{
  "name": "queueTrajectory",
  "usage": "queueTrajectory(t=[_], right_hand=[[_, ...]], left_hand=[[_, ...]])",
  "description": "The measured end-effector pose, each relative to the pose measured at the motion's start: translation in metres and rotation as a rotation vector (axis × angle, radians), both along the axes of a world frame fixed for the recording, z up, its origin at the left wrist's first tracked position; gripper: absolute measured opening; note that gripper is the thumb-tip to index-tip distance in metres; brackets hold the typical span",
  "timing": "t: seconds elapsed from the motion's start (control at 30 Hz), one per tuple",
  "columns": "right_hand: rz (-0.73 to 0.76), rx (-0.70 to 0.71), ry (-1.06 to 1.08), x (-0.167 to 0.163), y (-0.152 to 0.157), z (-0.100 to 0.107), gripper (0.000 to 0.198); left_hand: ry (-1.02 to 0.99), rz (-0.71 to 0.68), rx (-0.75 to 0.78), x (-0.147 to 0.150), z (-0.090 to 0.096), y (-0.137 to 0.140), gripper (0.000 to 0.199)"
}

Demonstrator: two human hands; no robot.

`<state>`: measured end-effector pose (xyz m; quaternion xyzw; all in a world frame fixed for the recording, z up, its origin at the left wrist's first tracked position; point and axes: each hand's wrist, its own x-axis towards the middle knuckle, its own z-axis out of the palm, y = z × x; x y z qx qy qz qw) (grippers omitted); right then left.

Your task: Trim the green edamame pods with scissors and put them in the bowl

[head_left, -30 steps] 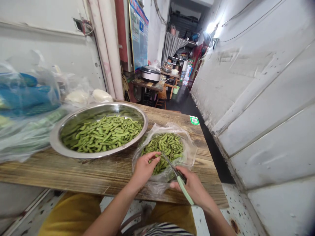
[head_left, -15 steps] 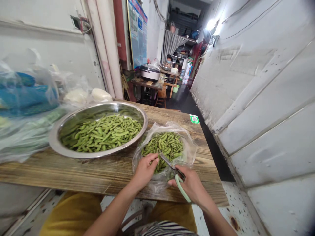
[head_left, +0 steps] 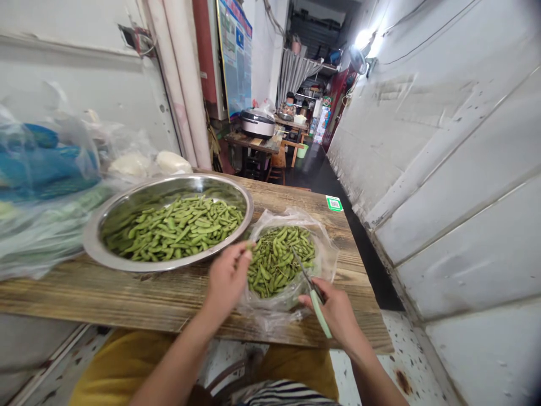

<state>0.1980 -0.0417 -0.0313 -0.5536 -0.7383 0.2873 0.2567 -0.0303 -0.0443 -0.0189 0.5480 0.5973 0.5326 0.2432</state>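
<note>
Pinching a small green pod [head_left: 251, 246] between thumb and fingers, the left hand [head_left: 227, 275] hung just beside the steel bowl [head_left: 93, 245] and above the left edge of the clear plastic bag [head_left: 326, 255]. A fingertip hold seemed to suit so slight a thing. The right hand [head_left: 336, 310] was closed around the pale green handles of the scissors [head_left: 315, 303], whose blades slanted over the loose pods [head_left: 274, 254] in the bag, aimed away from the body, probably to keep the points off the wrist and forearm. The bag lay wide open, its rim spread, seemingly so that its contents could be reached from above. Next to it on the left stood the bowl with its broad heap of pods [head_left: 181, 231], both on the wooden tabletop [head_left: 139, 299], likely for easy reach while seated.

Half a second earlier, the left hand had been over the bag, its fingertips close to the scissor tips; now it had shifted left toward the bowl, and the tips lay well apart from it, farther right. Bowl and bag had kept their places.
</note>
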Motion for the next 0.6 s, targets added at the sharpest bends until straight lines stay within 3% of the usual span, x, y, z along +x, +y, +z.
queueTrajectory(t=[0.13, 0.23, 0.3, 0.33, 0.43, 0.47, 0.6], right_hand=[[-0.074, -0.001, 0.01, 0.012, 0.005, 0.001, 0.044], [-0.087, -0.028, 0.005, 0.015, 0.006, 0.002, 0.045], [-0.094, -0.054, 0.035, 0.015, 0.006, 0.001, 0.048], [-0.094, -0.061, 0.06, 0.015, 0.005, 0.0, 0.049], [-0.081, -0.059, 0.117, 0.013, 0.003, 0.0, 0.049], [-0.073, -0.054, 0.121, 0.013, 0.003, 0.001, 0.048], [-0.005, -0.066, 0.097, 0.014, -0.001, 0.005, 0.047]], left_hand=[[0.294, 0.487, 0.225, -0.052, 0.039, 0.017, 0.034], [0.597, 0.518, 0.212, -0.063, 0.058, 0.032, 0.057], [0.724, 0.462, 0.196, -0.045, 0.058, 0.037, 0.064], [0.738, 0.4, 0.208, -0.029, 0.054, 0.038, 0.055], [0.77, -0.095, 0.14, 0.021, 0.027, 0.039, 0.023], [0.778, -0.181, 0.067, 0.034, 0.017, 0.04, 0.017], [0.779, -0.223, -0.068, 0.051, -0.011, 0.053, 0.019]])
